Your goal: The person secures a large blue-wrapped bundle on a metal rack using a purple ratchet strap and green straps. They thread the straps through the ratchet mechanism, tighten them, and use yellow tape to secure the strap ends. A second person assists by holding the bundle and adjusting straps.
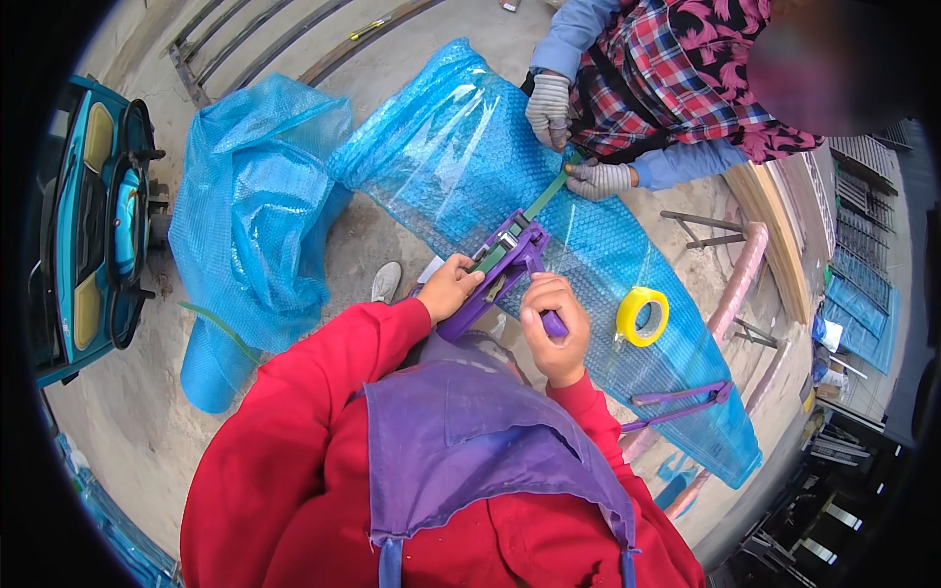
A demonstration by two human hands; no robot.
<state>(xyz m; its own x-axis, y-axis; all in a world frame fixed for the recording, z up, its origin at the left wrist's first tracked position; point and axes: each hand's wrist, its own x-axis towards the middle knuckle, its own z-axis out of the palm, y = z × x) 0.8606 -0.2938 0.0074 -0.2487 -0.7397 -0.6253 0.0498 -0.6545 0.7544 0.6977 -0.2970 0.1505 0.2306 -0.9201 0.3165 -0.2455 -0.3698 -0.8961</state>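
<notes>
A purple strapping tensioner [534, 240] sits on a long package wrapped in blue bubble wrap [608, 255]. Green strap [546, 196] runs from the tool toward a co-worker. My left hand [451, 287] is closed at the tool's near side, its fingers pinching the strap there. Wrapped round the tensioner's purple lever is my right hand [557, 328]. Across the package, one gloved hand [600, 180] of the co-worker holds the strap's far part, while the other glove [549, 110] rests on the wrap.
A yellow tape roll [642, 317] and a long-handled purple tool [683, 397] lie on the package. Loose bubble wrap [260, 196] is heaped at left, beside a teal vehicle [93, 225]. Metal bars [245, 44] lie behind; wooden boards [769, 235] stand at right.
</notes>
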